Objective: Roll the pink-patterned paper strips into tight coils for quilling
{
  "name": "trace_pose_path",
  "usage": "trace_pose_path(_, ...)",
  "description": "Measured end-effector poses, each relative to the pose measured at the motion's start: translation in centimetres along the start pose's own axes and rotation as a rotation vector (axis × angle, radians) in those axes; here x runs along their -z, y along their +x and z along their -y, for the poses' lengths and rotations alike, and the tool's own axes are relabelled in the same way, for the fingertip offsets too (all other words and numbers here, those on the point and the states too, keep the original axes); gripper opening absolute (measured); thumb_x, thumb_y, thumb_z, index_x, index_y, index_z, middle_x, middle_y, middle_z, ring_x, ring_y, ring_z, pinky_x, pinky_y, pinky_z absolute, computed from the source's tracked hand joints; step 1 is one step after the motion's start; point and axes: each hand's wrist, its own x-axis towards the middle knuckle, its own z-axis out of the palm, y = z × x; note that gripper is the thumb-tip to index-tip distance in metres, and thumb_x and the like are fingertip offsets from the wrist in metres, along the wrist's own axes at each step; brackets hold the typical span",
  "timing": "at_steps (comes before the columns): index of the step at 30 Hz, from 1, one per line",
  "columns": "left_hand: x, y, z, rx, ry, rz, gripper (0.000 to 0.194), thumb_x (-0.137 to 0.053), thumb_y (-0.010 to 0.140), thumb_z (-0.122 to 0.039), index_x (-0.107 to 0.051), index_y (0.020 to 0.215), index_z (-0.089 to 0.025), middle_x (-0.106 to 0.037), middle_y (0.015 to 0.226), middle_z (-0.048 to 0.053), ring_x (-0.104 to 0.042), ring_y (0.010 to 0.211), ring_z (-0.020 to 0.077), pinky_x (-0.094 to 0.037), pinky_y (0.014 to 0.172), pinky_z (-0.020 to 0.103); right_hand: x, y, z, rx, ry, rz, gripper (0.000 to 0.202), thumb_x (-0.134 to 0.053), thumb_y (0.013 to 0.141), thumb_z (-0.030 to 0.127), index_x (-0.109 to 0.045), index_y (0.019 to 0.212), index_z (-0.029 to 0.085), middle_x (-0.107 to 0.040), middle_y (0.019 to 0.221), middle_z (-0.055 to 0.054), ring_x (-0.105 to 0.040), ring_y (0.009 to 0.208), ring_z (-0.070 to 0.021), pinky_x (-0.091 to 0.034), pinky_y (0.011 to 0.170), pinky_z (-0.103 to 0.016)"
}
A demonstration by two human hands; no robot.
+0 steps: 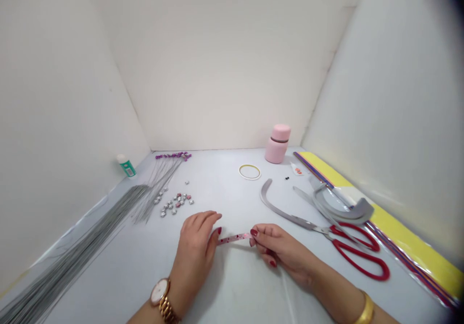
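A narrow pink paper strip with dark red spots (235,238) is stretched between my two hands, just above the white table. My left hand (195,239) pinches its left end between thumb and fingers; the fingertips' far side is hidden. At the other end, my right hand (275,246) grips the strip between thumb and index finger, the other fingers curled. Beyond my left hand lie several small folded paper stars (174,212), mostly silver, a few pinkish. To the right of my right hand, red-handled scissors (362,255) lie with their blades by a long silver strip (277,210).
Grey wires (83,242) run along the left side, near wires with purple tips (174,156) and a glue stick (126,166). Toward the back are a tape ring (250,178) and a pink bottle (277,147). Curled silver strips (357,213) and yellow sheets (402,232) lie right. Walls surround three sides.
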Motion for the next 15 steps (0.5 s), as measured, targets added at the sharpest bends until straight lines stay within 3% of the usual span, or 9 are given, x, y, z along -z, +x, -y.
trace_pose_path(2, -0.1, -0.2, -0.3, -0.109, 0.005, 0.056, 0.035, -0.057, 0.075, -0.015, -0.058, 0.109, -0.025, -0.060, 0.110, 0.008, -0.047, 0.102, 0.0267, -0.023, 0.093, 0.041, -0.1, 0.0, 0.0, -0.003, 0.003, 0.007, 0.027, -0.053, 0.079, 0.039, -0.055, 0.069, 0.014, -0.033, 0.048, 0.009, -0.023, 0.036, -0.0029, -0.016, 0.037, -0.016)
trace_pose_path(4, -0.3, -0.4, -0.6, -0.143, -0.053, 0.163, 0.039, -0.059, 0.074, -0.017, -0.057, 0.112, -0.028, -0.060, 0.110, 0.008, -0.048, 0.101, 0.0273, -0.020, 0.094, 0.043, -0.4, 0.0, -0.1, -0.002, 0.006, 0.031, 0.027, -0.052, 0.079, 0.039, -0.055, 0.069, 0.014, -0.030, 0.046, 0.010, -0.020, 0.037, -0.0034, -0.015, 0.037, -0.016)
trace_pose_path(8, -0.9, -0.9, -0.4, -0.048, -0.242, 0.234, 0.028, -0.054, 0.078, -0.018, -0.063, 0.104, -0.026, -0.066, 0.081, 0.009, -0.055, 0.077, 0.0245, -0.031, 0.081, 0.039, -1.0, -0.2, -0.1, 0.039, -0.130, 0.044, 0.032, -0.047, 0.081, 0.045, -0.054, 0.069, 0.016, -0.028, 0.045, 0.010, -0.020, 0.037, -0.0050, -0.017, 0.037, -0.017)
trace_pose_path(12, -1.3, -1.1, 0.2, 0.014, -0.200, 0.166, 0.026, -0.054, 0.078, -0.017, -0.066, 0.099, -0.025, -0.064, 0.074, 0.010, -0.054, 0.070, 0.0242, -0.033, 0.074, 0.037, -1.1, -0.6, 0.0, 0.398, -0.639, -0.196, 0.024, -0.047, 0.083, 0.039, -0.057, 0.093, 0.020, -0.052, 0.066, 0.000, -0.047, 0.057, -0.0130, -0.039, 0.053, -0.023)
trace_pose_path(15, -1.3, -1.3, 0.3, -0.006, -0.064, 0.189, 0.028, -0.051, 0.079, -0.016, -0.064, 0.102, -0.024, -0.064, 0.074, 0.011, -0.053, 0.069, 0.0248, -0.033, 0.070, 0.037, -1.0, -0.9, 0.1, 0.675, -1.022, -0.254, 0.028, -0.052, 0.081, 0.033, -0.054, 0.105, 0.020, -0.058, 0.089, -0.008, -0.051, 0.081, -0.0210, -0.042, 0.071, -0.032)
